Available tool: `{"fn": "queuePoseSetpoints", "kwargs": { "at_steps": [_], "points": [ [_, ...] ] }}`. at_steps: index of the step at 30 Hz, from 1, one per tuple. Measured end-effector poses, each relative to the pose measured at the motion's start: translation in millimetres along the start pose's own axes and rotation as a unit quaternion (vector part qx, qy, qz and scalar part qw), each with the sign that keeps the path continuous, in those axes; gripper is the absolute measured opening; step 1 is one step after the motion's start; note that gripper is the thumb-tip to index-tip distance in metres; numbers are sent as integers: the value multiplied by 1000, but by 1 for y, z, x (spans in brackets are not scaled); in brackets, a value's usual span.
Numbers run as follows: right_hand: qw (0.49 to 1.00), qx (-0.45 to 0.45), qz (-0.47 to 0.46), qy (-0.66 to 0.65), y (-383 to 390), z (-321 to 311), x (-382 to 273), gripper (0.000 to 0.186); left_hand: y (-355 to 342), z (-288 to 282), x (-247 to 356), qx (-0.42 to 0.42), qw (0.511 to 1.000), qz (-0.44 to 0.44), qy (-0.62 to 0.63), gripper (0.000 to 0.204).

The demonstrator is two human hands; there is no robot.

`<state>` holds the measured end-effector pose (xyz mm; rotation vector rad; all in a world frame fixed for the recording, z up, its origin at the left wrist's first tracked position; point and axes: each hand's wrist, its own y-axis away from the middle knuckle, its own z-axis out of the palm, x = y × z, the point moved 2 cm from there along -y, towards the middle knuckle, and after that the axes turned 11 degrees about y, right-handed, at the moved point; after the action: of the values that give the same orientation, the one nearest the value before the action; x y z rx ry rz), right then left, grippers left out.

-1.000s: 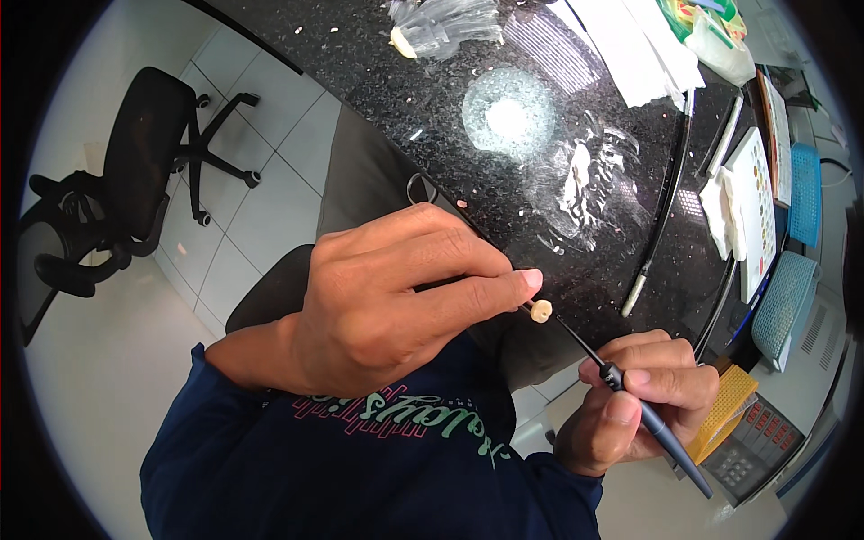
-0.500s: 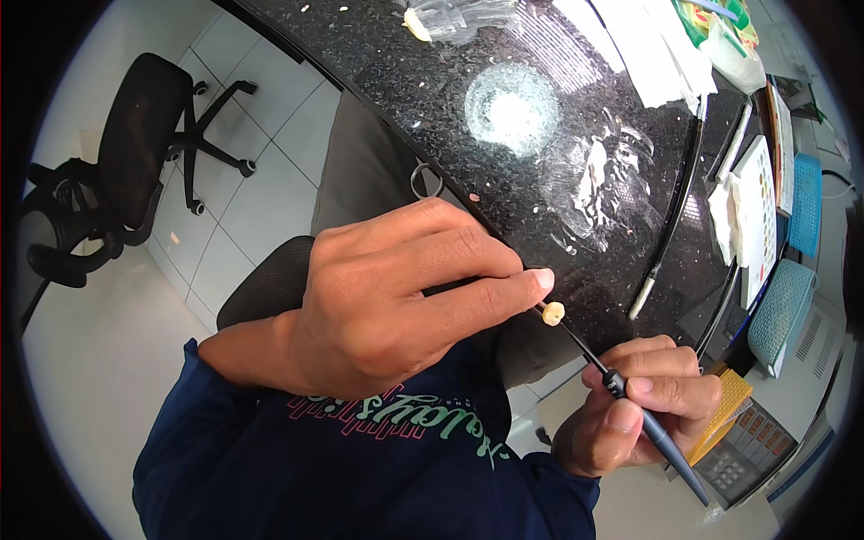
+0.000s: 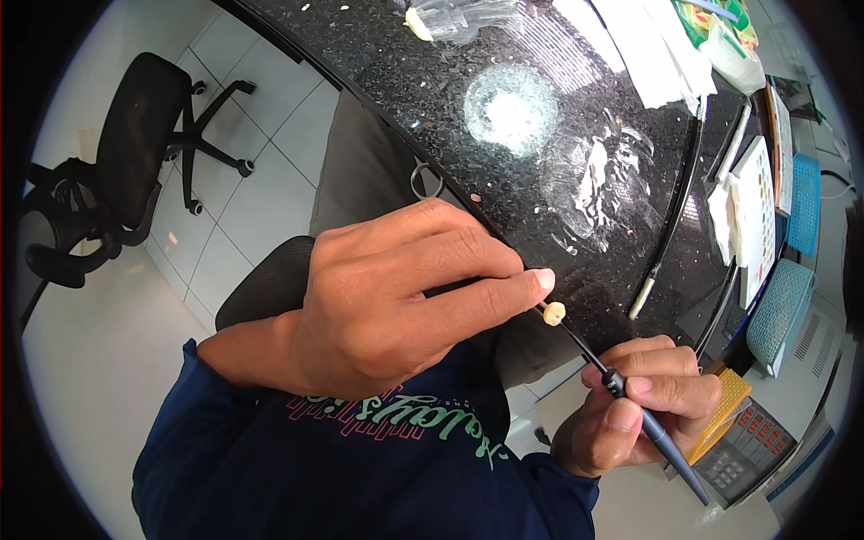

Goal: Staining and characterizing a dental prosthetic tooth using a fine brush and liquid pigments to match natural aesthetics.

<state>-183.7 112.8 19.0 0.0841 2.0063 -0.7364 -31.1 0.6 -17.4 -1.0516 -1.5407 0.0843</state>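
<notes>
My left hand (image 3: 396,306) is curled in front of my chest with the index finger stretched out. It pinches a thin dark stick between thumb and index finger. A small cream tooth-shaped piece (image 3: 554,312) sits just past that fingertip. My right hand (image 3: 643,409) grips a slim tool with a blue-grey handle (image 3: 666,445) like a pen. The tool's thin black shaft reaches up-left to the cream piece. Whether the piece is fixed on the stick or rests on the tool tip I cannot tell.
A black speckled stone counter (image 3: 540,54) curves across the top, with white smears (image 3: 508,112), a clear plastic bag (image 3: 459,16), papers (image 3: 648,45), a black-corded handpiece (image 3: 666,243) and blue baskets (image 3: 781,310). A black office chair (image 3: 126,162) stands on white tiles at left.
Both hands keep their grip and pose. The cream piece and tool have shifted only slightly in the picture as the head moved.
</notes>
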Motion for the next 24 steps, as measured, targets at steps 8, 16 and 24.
{"fn": "queuePoseSetpoints", "kwargs": {
  "at_steps": [8,16,24],
  "points": [
    [1000,0,2,0,0,0,0,18,0,0,1,-6,1000,-5,-3,30],
    [1000,-11,5,13,-1,-1,-1,19,0,-1,0,-8,1000,0,-3,31],
    [1000,-1,14,12,0,-2,-2,17,-3,-1,4,-5,1000,-5,-12,31]
  ]
}}
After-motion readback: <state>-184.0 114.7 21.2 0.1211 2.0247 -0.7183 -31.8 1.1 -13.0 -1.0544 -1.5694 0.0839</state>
